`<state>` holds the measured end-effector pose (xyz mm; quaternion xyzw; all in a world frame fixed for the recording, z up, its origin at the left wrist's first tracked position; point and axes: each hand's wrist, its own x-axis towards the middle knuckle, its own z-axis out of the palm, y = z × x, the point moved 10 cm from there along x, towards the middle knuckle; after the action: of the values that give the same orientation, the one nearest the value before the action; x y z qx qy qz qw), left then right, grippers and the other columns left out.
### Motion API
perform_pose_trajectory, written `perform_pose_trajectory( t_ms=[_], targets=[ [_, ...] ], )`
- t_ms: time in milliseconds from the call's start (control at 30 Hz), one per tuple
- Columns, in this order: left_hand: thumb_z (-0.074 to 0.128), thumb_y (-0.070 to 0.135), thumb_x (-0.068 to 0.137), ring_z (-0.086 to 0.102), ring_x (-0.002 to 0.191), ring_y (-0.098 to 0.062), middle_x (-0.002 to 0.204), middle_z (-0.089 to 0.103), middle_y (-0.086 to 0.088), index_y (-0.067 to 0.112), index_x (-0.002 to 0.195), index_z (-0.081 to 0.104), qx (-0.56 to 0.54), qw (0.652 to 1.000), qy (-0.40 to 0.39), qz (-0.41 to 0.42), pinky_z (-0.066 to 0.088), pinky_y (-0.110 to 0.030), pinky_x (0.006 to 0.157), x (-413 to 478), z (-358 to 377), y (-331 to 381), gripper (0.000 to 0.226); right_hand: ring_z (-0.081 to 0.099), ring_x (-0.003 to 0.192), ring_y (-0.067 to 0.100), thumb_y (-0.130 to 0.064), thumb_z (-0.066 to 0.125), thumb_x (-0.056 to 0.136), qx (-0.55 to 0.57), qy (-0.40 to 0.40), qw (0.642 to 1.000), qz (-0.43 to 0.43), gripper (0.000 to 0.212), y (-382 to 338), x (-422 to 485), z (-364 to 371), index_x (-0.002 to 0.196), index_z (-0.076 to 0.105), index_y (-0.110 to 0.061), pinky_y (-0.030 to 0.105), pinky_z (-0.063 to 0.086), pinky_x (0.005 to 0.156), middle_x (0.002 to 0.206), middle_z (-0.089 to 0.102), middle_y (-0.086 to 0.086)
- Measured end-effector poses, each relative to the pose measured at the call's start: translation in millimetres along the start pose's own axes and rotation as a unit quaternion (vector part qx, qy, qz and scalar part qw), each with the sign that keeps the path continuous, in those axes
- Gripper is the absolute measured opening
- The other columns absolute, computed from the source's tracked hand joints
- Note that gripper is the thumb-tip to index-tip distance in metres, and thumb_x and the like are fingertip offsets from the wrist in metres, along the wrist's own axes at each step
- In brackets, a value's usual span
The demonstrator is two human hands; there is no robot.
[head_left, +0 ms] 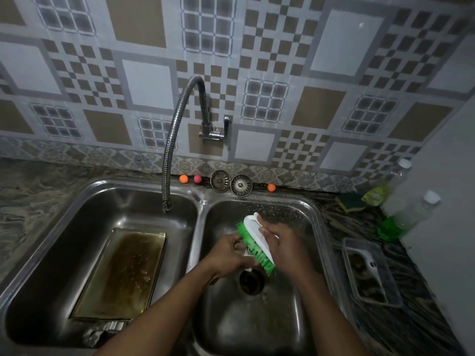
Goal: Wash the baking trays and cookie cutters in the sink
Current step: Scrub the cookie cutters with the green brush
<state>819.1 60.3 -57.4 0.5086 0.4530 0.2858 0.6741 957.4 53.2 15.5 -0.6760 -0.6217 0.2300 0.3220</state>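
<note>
Two basins make up the stainless double sink (pixel 200 199). One baking tray (pixel 120 273) lies flat in the left basin, brown-stained, long axis running from the near edge toward the back wall, just below the flexible tap (pixel 177 124). Several small metal pieces, probably cookie cutters (pixel 102 330), lie at the tray's near end, too blurred to confirm. Over the right basin, above the open drain (pixel 252 281), the right hand (pixel 282 242) has its grip clamped around the white back of a green-bristled scrub brush (pixel 254 242), whose long axis runs diagonally from far-left to near-right, bristles facing left. The left hand (pixel 228 253) has its grip closed on a small pale item pressed against the bristles; its identity cannot be told. No writing is legible on the bottles (pixel 401 214) on the surface at right.
</note>
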Motion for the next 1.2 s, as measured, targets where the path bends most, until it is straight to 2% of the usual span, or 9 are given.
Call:
perform_pose_trajectory(
  t_ms=[67,167,267,433,633,733,867,1033,1200],
  targets=[
    [0.082,-0.005,0.068,0.065,0.071,-0.007,0.075,0.065,0.008,0.01,0.115,0.063,-0.01,0.999,-0.03,-0.002,0.056,-0.034,0.071,-1,11,0,0.053,0.064,0.089,0.015,-0.037,0.053,0.096,-0.019,0.033,0.999,0.015,0.04,5,5,-3,0.128,0.047,-0.059,0.034,0.052,0.08,0.101,0.07,0.001],
    [0.078,-0.011,0.073,0.066,0.088,-0.02,0.096,0.066,-0.01,0.008,0.134,0.052,-0.087,0.996,-0.024,-0.014,0.058,-0.036,0.076,-4,16,-1,0.069,0.065,0.085,0.02,-0.028,0.056,0.097,-0.011,0.093,0.994,0.05,0.036,10,5,-20,0.131,0.054,-0.041,0.031,0.049,0.071,0.105,0.072,0.008],
    [0.064,-0.019,0.082,0.069,0.09,-0.022,0.113,0.07,-0.014,0.013,0.129,0.051,-0.215,0.976,0.02,-0.029,0.058,-0.029,0.067,-4,9,-3,0.059,0.064,0.094,0.009,-0.027,0.059,0.097,0.05,0.095,0.992,0.061,0.031,7,-3,-25,0.127,0.063,-0.031,0.022,0.044,0.07,0.119,0.069,-0.001],
    [0.062,-0.015,0.085,0.066,0.106,-0.029,0.127,0.066,-0.014,0.016,0.139,0.043,-0.282,0.959,-0.004,-0.025,0.057,-0.03,0.063,-2,19,-2,0.065,0.066,0.094,0.011,-0.034,0.057,0.097,0.067,0.069,0.994,0.058,0.031,7,-10,-4,0.126,0.06,-0.042,0.026,0.052,0.076,0.119,0.069,-0.002],
    [0.061,-0.017,0.084,0.069,0.094,-0.025,0.116,0.071,-0.014,0.01,0.133,0.051,-0.314,0.949,0.002,-0.028,0.06,-0.033,0.073,-7,15,-5,0.056,0.067,0.094,0.022,-0.034,0.052,0.099,-0.003,0.097,0.992,0.077,0.035,8,-4,-8,0.132,0.054,-0.042,0.034,0.053,0.076,0.116,0.07,0.005],
    [0.065,-0.015,0.083,0.07,0.093,-0.023,0.107,0.075,-0.008,0.015,0.131,0.052,-0.289,0.957,0.018,-0.033,0.059,-0.037,0.078,-11,10,-6,0.058,0.067,0.095,0.022,-0.031,0.053,0.099,0.011,0.1,0.991,0.093,0.033,13,-9,-16,0.132,0.058,-0.034,0.027,0.048,0.07,0.119,0.069,0.006],
    [0.065,-0.018,0.08,0.07,0.078,-0.014,0.088,0.075,-0.003,0.017,0.127,0.054,-0.234,0.971,0.051,-0.012,0.059,-0.031,0.067,-13,5,4,0.06,0.065,0.094,0.019,-0.032,0.053,0.099,0.006,0.114,0.991,0.066,0.035,8,-22,-23,0.134,0.056,-0.035,0.027,0.047,0.071,0.118,0.07,0.004],
    [0.07,-0.013,0.08,0.064,0.073,-0.012,0.09,0.069,-0.005,0.011,0.122,0.059,-0.074,0.991,0.112,-0.001,0.054,-0.025,0.058,-20,5,12,0.049,0.065,0.105,0.02,-0.028,0.056,0.098,0.018,0.121,0.989,0.077,0.034,16,-41,-30,0.131,0.059,-0.033,0.022,0.043,0.076,0.125,0.066,0.005],
    [0.072,-0.001,0.085,0.063,0.071,-0.011,0.089,0.069,-0.005,0.017,0.12,0.063,-0.01,0.995,0.094,0.011,0.053,-0.023,0.055,-24,27,14,0.041,0.063,0.112,0.016,-0.025,0.055,0.098,0.038,0.126,0.988,0.086,0.036,28,-62,-40,0.133,0.059,-0.033,0.021,0.044,0.084,0.127,0.065,-0.003]
  ],
)
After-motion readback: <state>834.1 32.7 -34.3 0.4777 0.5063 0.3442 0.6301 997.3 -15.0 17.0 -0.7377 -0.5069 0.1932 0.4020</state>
